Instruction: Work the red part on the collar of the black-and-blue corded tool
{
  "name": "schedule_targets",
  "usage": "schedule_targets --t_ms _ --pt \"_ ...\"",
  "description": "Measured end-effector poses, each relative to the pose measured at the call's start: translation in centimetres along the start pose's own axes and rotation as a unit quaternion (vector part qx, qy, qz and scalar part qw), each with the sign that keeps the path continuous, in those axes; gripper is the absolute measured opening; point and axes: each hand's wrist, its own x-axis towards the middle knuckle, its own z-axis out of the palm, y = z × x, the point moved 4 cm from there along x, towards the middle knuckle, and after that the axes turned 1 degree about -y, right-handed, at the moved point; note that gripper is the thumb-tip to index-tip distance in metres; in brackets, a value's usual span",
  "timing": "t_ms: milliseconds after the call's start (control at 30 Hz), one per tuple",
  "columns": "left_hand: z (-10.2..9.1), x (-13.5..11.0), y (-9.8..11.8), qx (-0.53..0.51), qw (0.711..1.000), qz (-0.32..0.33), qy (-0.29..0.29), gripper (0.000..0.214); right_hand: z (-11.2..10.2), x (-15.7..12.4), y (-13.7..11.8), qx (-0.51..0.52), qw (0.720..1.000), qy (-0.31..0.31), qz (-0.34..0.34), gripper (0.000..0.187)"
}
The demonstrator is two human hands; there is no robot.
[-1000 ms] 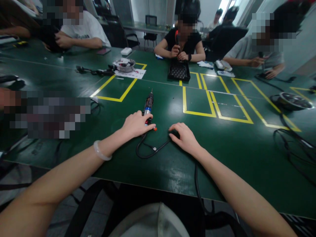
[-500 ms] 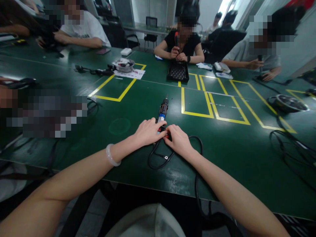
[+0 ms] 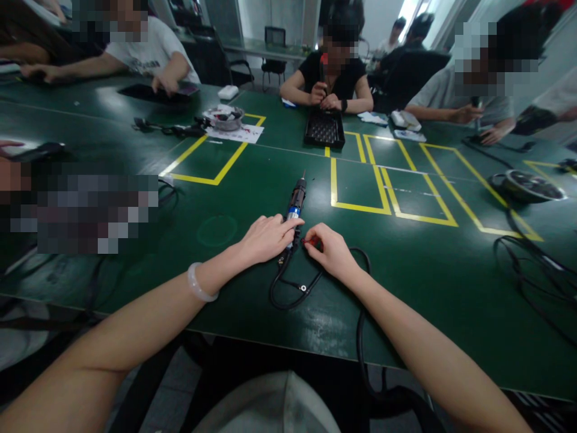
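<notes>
An electric screwdriver (image 3: 296, 196) lies on the green table (image 3: 252, 288), bit pointing away from me. My left hand (image 3: 267, 239) rests on its rear end, fingers curled over the body. My right hand (image 3: 329, 251) sits just to the right and pinches a small red part (image 3: 310, 241) at the tool's tail. The tool's black cable (image 3: 293, 287) loops in front of both hands and runs off the near table edge.
Yellow tape rectangles (image 3: 360, 186) mark the table beyond the tool. A black tray (image 3: 324, 129) and a metal bowl (image 3: 226, 117) stand farther back. More cables (image 3: 532, 264) and a round fan-like part (image 3: 527, 185) lie at the right. Several people sit around the table.
My left hand has carried the screwdriver rightward, toward the table's middle. My right hand has left the cable and closed in on the red part at the tool's tail.
</notes>
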Motion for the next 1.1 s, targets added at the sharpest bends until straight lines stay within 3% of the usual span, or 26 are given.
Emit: schedule_targets --t_ms 233,1100 --pt "0.1 0.0 0.2 0.011 1.0 -0.009 0.0 0.051 1.1 0.2 -0.2 0.017 1.0 0.002 0.001 0.01" --pt "0.4 -0.2 -0.1 -0.011 1.0 0.001 0.019 0.052 1.4 -0.2 -1.2 0.046 0.999 -0.009 -0.023 0.015"
